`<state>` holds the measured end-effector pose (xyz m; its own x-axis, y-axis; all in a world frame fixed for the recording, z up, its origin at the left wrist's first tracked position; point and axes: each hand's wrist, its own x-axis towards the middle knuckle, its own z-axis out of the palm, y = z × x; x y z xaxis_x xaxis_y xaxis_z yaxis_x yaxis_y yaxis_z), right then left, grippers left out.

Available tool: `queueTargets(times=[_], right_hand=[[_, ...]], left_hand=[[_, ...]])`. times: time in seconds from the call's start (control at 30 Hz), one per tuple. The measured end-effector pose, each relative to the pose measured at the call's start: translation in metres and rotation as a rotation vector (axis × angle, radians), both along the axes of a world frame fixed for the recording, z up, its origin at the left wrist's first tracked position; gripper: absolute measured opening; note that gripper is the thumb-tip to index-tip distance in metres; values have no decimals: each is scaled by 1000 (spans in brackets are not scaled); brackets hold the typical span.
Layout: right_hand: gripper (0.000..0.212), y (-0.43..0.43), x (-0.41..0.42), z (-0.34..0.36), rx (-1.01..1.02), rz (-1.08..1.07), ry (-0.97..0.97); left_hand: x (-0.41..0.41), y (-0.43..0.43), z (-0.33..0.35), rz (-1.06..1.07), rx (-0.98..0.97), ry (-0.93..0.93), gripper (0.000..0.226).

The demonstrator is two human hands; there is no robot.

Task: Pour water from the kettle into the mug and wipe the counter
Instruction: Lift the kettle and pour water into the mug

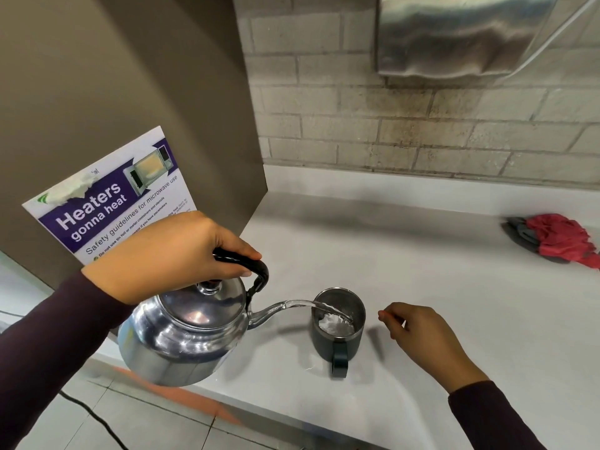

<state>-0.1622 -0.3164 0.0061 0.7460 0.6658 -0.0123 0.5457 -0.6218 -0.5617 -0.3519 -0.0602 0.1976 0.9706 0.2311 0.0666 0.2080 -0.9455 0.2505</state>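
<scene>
Steadily, left hand (168, 254) gripped tilted kettle (181, 332), stream entering mug (337, 323); right hand (422, 336) loose, empty. Best: keep spout low, ease tilt back early.

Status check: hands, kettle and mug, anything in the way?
Left hand gripping shiny steel kettle, tilted, water streaming into dark green metal mug. Right hand empty, beside mug, not touching. Red-and-grey cloth far right on counter; nothing obstructing.

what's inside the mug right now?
Water: the kettle, held by the left hand, streams into the mug, frothing white at the surface. The mug's bottom is hidden under the froth.
</scene>
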Motion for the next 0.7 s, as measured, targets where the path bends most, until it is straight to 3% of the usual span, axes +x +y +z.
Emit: queueTargets(times=[0.17, 0.53, 0.7], right_hand=[[23, 0, 1, 0, 1, -4, 7], [21, 1, 1, 1, -8, -19, -11], [22, 4, 0, 2, -1, -51, -14]], left_hand=[[-13, 12, -10, 74, -100, -49, 32], [-29, 41, -63, 264, -562, -329, 32], [-19, 56, -72, 246, -613, -442, 34]])
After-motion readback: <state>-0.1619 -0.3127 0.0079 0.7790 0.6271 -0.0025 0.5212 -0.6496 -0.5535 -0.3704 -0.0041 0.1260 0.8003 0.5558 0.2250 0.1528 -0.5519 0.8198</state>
